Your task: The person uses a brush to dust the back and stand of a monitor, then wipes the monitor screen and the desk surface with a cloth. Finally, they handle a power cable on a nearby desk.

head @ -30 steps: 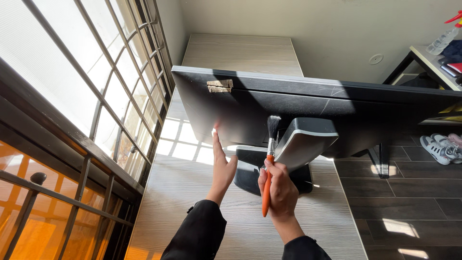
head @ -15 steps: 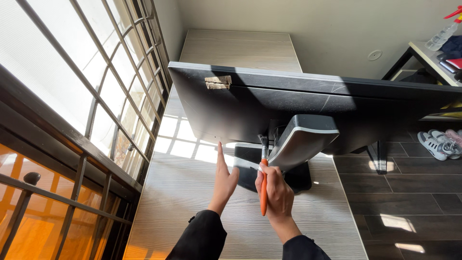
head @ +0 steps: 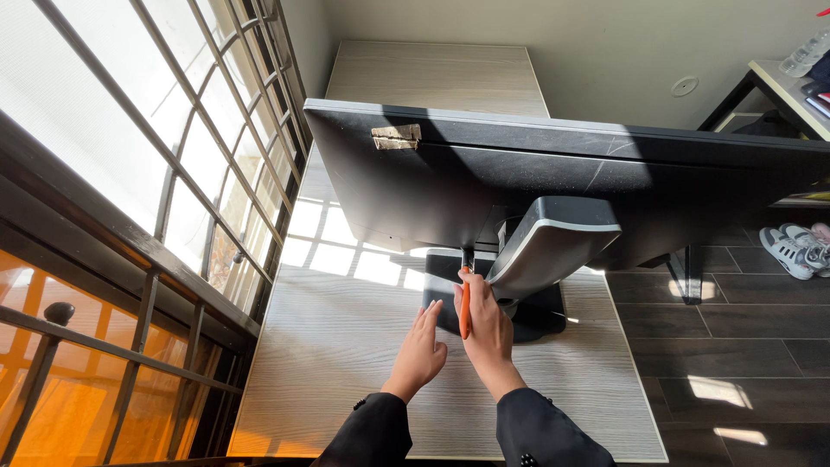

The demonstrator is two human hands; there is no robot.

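A large black monitor (head: 450, 182) stands with its back toward me on a light wooden desk (head: 337, 355), on a grey stand arm (head: 553, 246) and a black base (head: 540, 311). My right hand (head: 486, 333) grips a small brush with an orange handle (head: 465, 303); its bristle end reaches up under the monitor's lower edge, beside the stand arm, and is mostly hidden. My left hand (head: 421, 353) hovers flat over the desk next to the base, fingers apart, holding nothing. A torn piece of brown tape (head: 396, 137) sticks to the monitor's back near its top left.
A tall window with dark metal bars (head: 156, 199) runs along the left of the desk. A dark tiled floor (head: 735, 346) lies to the right, with sneakers (head: 791, 246) and a table with items (head: 791, 82) at the far right.
The brush has dropped from the monitor's back to its lower edge by the stand. My left hand has come off the monitor and sunk toward the desk.
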